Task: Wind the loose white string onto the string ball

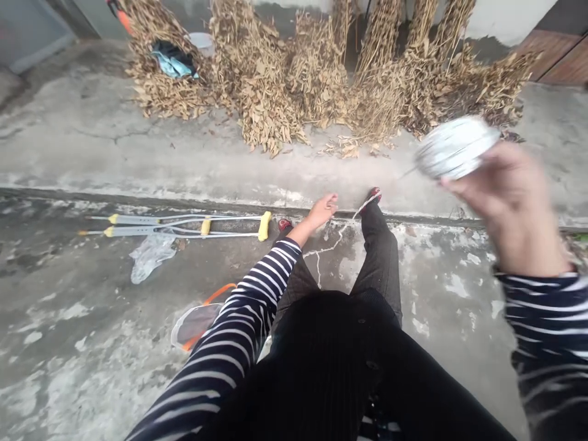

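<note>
From my remote seat I see a grey concrete floor [441, 380], patchy and stained, with a raised ledge [193, 156] along its far side. Two crutches [206, 226] lie on the floor, a crumpled plastic bag [151, 258] next to them. Dry stalks [271, 92] and loose leaves [349, 149] cover the ledge's back.

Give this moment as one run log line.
right hand: holding round white bundle | left hand: nothing visibly held | silver-yellow crutches: on grey concrete
</note>
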`<state>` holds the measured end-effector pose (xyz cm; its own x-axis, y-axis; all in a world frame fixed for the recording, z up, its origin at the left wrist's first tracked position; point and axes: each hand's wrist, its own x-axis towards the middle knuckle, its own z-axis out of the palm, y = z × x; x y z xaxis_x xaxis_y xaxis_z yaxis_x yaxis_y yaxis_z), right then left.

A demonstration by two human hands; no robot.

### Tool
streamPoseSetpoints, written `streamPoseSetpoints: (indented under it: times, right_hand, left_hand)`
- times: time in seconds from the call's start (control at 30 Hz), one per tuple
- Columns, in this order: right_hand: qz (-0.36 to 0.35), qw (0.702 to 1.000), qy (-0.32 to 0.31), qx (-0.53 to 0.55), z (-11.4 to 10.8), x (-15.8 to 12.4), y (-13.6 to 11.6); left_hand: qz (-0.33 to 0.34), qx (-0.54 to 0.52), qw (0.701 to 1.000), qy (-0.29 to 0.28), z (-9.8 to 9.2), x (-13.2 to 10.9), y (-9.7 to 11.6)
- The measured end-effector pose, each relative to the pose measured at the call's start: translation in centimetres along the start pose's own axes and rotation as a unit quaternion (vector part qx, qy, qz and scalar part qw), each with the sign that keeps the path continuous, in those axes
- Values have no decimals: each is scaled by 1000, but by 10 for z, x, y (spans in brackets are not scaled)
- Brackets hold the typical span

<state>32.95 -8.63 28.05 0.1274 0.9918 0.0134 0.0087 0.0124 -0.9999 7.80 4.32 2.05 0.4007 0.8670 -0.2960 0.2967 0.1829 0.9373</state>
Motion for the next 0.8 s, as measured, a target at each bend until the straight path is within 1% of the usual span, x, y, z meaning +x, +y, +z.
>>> streamPoseSetpoints:
  times: [0.07,0.13,0.17,0.23,0.3,0.4,0.5,0.57,0.63,0.7,0.8]
  right_hand:
    - [86,989,-33,114,17,1,35]
    - [163,965,-60,197,35,1,73]
    - [178,956,-64,223,43,0,91]
    - [192,944,-70,257,53,-4,117]
    - [190,939,-73,278,52,-12,134]
    - [163,944,-72,279,40,-28,148]
    - [122,958,-69,250,30,-52,159]
    - [106,963,-71,235,30,-68,165]
    - [101,963,-83,235,32,-82,169]
    - [89,962,-96,240,36,-90,170]
    - [64,967,-106,223,36,-93,168]
  left_hand:
    - [67,-99,992,-37,13,-7,28]
    - [120,-179,974,-74,25,-18,49]
    - [131,-205,966,-89,29,-23,56]
    - [127,-236,957,-113,36,-34,62]
    - [106,-241,956,-128,40,-43,61]
    - [91,-201,967,-128,41,-55,52]
    - [118,-130,975,-134,37,-68,47]
    - [152,-87,975,-135,35,-76,47]
    - [176,-62,974,-125,34,-84,49]
    - [183,-54,975,-116,35,-90,51]
    - [177,-57,976,-117,38,-95,54]
